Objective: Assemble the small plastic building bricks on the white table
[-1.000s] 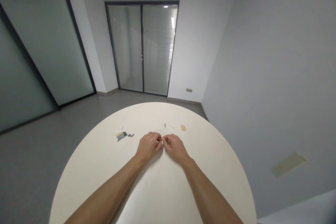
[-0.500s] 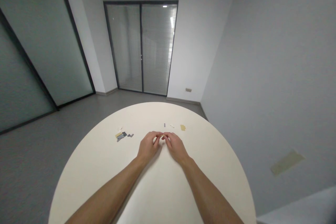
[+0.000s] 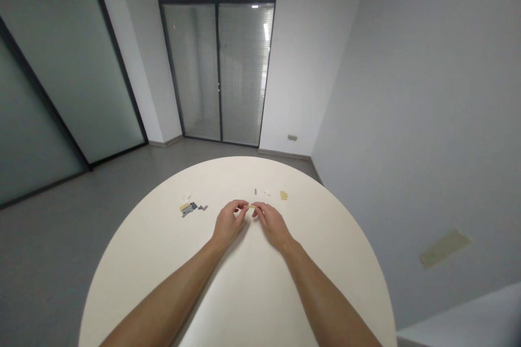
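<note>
My left hand (image 3: 228, 222) and my right hand (image 3: 272, 223) meet over the middle of a round white table (image 3: 244, 293). Both pinch a small tan piece (image 3: 251, 206) between their fingertips, the fingers of each hand curled in. Just beyond the hands lie a small grey piece (image 3: 255, 191), a small white piece (image 3: 267, 193) and a tan piece (image 3: 284, 195). To the left of my left hand sits a little pile of grey and tan pieces (image 3: 190, 208).
The table's far edge is a short way beyond the small pieces. Behind it are a grey floor, a glass sliding door (image 3: 217, 73) and a white wall (image 3: 427, 119) close on the right.
Both hands have moved a little further from me across the table, still joined at the fingertips. The fingers have loosened, so the tan piece shows more clearly between them.
</note>
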The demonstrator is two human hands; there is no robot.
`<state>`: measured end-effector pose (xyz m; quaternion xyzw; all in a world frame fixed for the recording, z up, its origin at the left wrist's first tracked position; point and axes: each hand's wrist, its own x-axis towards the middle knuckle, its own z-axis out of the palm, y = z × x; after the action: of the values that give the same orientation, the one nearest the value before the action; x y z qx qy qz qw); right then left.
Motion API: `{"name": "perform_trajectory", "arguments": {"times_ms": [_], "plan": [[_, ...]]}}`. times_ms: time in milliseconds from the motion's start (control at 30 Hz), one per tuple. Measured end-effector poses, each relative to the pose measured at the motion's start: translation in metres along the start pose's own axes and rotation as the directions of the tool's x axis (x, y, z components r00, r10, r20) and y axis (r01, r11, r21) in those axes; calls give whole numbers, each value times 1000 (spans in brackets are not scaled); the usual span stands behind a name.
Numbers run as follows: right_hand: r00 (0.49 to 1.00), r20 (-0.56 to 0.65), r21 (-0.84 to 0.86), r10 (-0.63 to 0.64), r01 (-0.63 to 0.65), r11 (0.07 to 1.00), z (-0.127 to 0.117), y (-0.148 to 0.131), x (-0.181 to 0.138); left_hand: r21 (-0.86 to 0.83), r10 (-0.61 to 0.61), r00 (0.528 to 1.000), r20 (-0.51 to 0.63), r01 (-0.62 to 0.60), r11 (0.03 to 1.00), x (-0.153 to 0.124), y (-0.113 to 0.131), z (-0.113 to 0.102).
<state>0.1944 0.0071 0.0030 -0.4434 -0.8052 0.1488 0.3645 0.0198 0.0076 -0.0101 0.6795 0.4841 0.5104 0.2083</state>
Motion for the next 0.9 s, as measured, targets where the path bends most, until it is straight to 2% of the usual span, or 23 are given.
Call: {"name": "perform_trajectory", "arguments": {"times_ms": [367,900], "plan": [[999,-45,14,-7,7,1000,-3,1,-1,-17,18,1000,14,-18,1000,0,-2,-1],[999,-51,19,-7,8,1000,-6,-4,-1,5,-31,1000,-2,31,1000,0,1,-3]]}}
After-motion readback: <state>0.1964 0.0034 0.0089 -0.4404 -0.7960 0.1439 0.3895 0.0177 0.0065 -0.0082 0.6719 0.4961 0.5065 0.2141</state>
